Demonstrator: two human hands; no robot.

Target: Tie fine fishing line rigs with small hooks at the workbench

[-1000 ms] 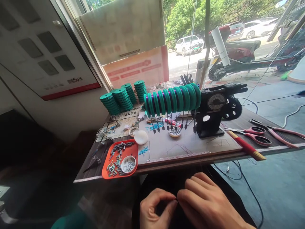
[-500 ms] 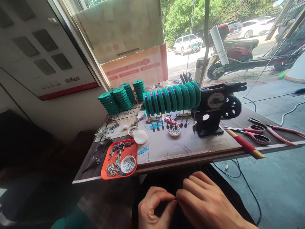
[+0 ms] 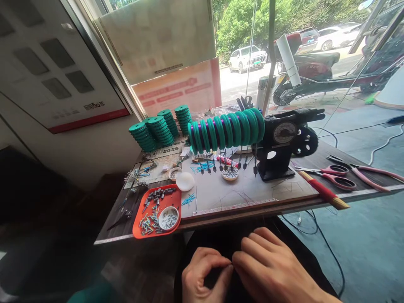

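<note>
Tray (image 3: 170,200) with dark bits (image 3: 159,195) and a bowl (image 3: 160,220) sits at the near left of the worktop (image 3: 123,229). Nearer, the left hand (image 3: 205,271) pinches thumb to forefinger, any held thing too small to tell. The right hand (image 3: 269,265) curls just beside; its thumb is hidden, so its grip is unclear.

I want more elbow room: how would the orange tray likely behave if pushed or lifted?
The orange tray looks shallow and thin-rimmed, so it is probably light and may flex. Its loose dark cylinders could roll if it tips. The white dish in it, holding small shiny pieces, would likely slide and might spill.
</note>
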